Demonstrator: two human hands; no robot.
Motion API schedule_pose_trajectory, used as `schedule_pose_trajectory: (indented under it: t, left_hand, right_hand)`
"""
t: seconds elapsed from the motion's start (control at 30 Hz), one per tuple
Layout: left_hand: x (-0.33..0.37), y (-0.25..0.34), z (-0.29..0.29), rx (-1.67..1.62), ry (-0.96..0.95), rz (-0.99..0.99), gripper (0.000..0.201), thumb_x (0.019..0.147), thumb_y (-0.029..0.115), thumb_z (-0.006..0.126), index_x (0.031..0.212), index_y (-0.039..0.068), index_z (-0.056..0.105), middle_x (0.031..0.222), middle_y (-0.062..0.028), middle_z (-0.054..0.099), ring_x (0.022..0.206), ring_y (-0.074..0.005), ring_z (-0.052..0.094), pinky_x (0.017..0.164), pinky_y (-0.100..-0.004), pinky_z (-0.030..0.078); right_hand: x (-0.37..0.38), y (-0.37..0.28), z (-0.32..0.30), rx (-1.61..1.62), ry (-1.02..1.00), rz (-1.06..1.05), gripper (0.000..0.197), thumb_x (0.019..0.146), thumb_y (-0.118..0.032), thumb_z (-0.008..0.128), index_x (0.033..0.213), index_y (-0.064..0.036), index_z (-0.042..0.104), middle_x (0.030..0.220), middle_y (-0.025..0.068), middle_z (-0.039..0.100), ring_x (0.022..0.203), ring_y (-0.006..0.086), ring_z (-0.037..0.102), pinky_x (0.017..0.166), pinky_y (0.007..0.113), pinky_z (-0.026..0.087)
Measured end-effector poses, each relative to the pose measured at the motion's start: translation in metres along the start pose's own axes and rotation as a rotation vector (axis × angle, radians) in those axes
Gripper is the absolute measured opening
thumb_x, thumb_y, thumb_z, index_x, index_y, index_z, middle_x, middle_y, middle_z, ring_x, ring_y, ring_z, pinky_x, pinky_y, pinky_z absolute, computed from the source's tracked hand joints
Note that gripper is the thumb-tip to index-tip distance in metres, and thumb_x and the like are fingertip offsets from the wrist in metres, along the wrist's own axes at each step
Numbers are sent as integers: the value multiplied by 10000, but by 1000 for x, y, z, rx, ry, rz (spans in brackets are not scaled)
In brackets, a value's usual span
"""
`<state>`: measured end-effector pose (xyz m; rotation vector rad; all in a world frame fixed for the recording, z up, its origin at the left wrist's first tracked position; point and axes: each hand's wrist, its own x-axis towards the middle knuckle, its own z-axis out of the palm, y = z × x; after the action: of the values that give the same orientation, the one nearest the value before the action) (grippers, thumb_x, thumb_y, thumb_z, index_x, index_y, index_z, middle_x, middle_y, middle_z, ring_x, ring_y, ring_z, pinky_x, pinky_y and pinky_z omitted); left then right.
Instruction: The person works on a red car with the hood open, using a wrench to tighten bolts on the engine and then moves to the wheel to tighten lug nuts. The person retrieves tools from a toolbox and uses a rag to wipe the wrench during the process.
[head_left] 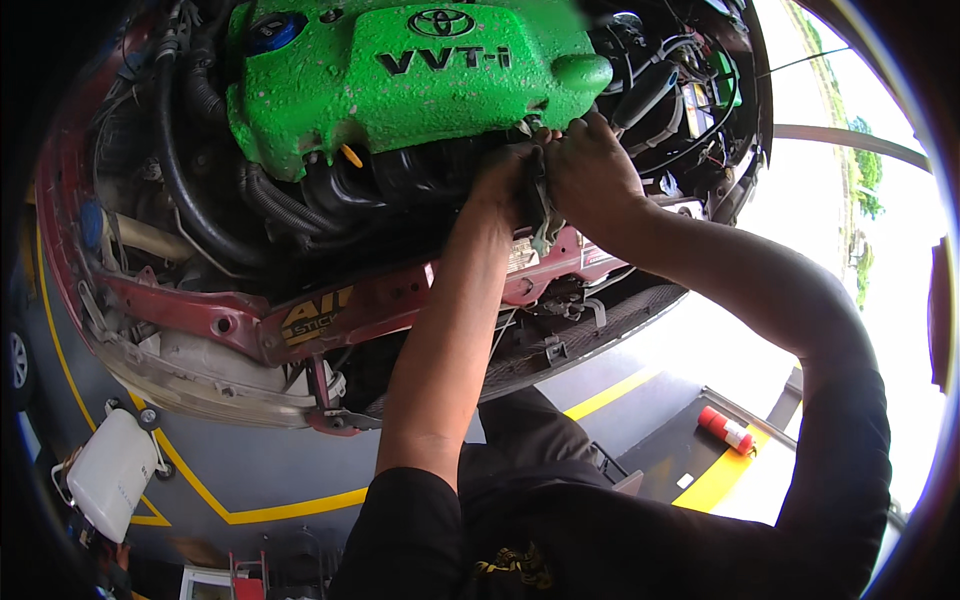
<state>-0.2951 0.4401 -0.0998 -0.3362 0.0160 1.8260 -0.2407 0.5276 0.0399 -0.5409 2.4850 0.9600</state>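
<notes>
At the far left, a white wheeled tank is being seen on the grey floor, which is being crossed by yellow lines. Farther in, a thick black hose is being seen curving down beside the engine, and a red front panel is being passed over by the left forearm. The upper middle is being filled by the green engine cover, topped at its left by a blue cap, with a yellow loop being shown under its lower edge. Near that edge's right part, the left hand is being held close in; its fingers are being hidden, so whether they are closed cannot be told. Between the hands, a grubby cloth is being seen hanging down. Just beside it, the right hand is being held narrow, its fingers being bent near the cover; what is being gripped, cloth or otherwise, cannot be told. Rightward, a dark handle is being seen tilted, and a red extinguisher is being seen lower down, on its side.
</notes>
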Motion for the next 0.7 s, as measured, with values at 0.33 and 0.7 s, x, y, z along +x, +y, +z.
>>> schedule_pose_trajectory:
  t: [0.33,0.7]
  left_hand:
    - [-2,2,-2,-106,-191,-3,200,1055,182,528,1118,60,674,1017,-89,733,880,-195,710,778,-340,577]
    - [8,-3,-12,-188,-267,25,263,1083,260,515,1202,60,639,1153,-81,709,1032,-196,689,900,-358,568]
  right_hand:
    - [5,2,-9,86,-109,181,324,964,-239,571,1240,-82,635,1030,72,739,950,244,713,955,396,421]
    - [7,5,-7,86,-57,164,383,966,-210,541,1303,-46,617,927,65,738,982,221,707,1002,448,429]
